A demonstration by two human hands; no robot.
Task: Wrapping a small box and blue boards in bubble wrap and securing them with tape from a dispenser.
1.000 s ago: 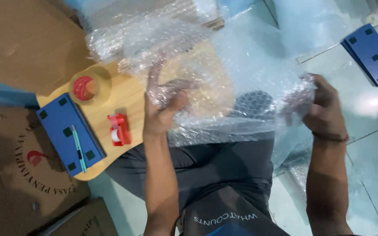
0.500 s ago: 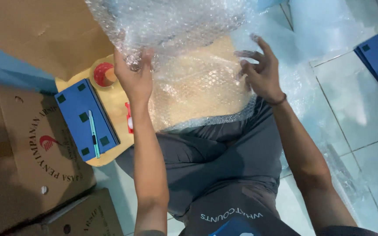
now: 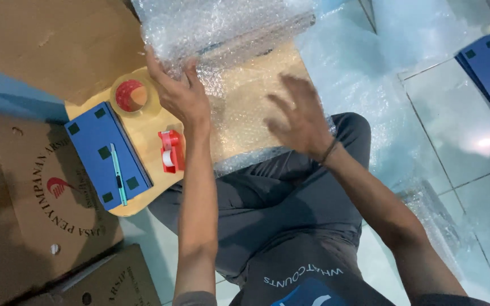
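The left hand [image 3: 181, 97] lies on the bubble wrap [image 3: 228, 28], its fingers [image 3: 155, 63] stretched up along the near edge of the thick bundle and pressing on it; whether they pinch the wrap or only press cannot be told. The right hand [image 3: 300, 116] hovers open, fingers spread and blurred, above the flat sheet of wrap on the wooden board [image 3: 143, 133], holding nothing. The bundle sits just beyond the left fingers; the flat sheet runs from under them to below the right palm.

Just left of the left fingers lies a tape roll [image 3: 131, 95]. Beside the left wrist stands a red tape dispenser [image 3: 170, 150]. Farther left a blue box [image 3: 106, 154] rests on the board, with a teal knife [image 3: 118, 174] on it. Cardboard boxes [image 3: 29, 198] lie beyond that.
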